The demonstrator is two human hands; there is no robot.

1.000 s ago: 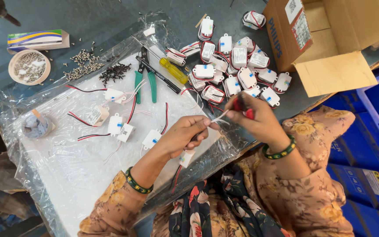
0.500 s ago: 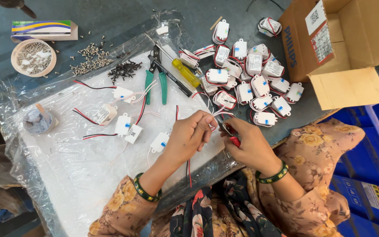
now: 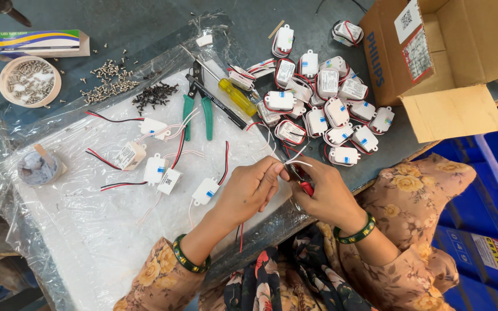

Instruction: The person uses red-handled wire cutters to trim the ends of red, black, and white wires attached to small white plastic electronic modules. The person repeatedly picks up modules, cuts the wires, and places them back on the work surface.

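My left hand (image 3: pixel 250 190) pinches thin white wires (image 3: pixel 296 156) at the table's front edge. My right hand (image 3: pixel 325 193) meets it from the right, closed on a small red-handled tool (image 3: pixel 305 186) at the wire ends. A red wire (image 3: pixel 241 237) hangs down below my left hand. Whatever part the wires belong to is hidden by my fingers. Just left of my left hand lies a small white driver module (image 3: pixel 206 190) with red and black leads. A pile of several white modules wrapped in their wires (image 3: pixel 318 103) sits just beyond my hands.
Several more white modules (image 3: pixel 155 169) lie on the plastic-covered white sheet (image 3: pixel 87 230). Green-handled pliers (image 3: pixel 197 109), a yellow-handled screwdriver (image 3: pixel 234 95), black screws (image 3: pixel 154 95), silver screws (image 3: pixel 108 80), a screw bowl (image 3: pixel 29 82), a tape roll (image 3: pixel 38 167), an open cardboard box (image 3: pixel 439 52).
Both hands have drawn closer together and nearer the front edge. The right hand has come down with the red tool to the wire ends held by the left.
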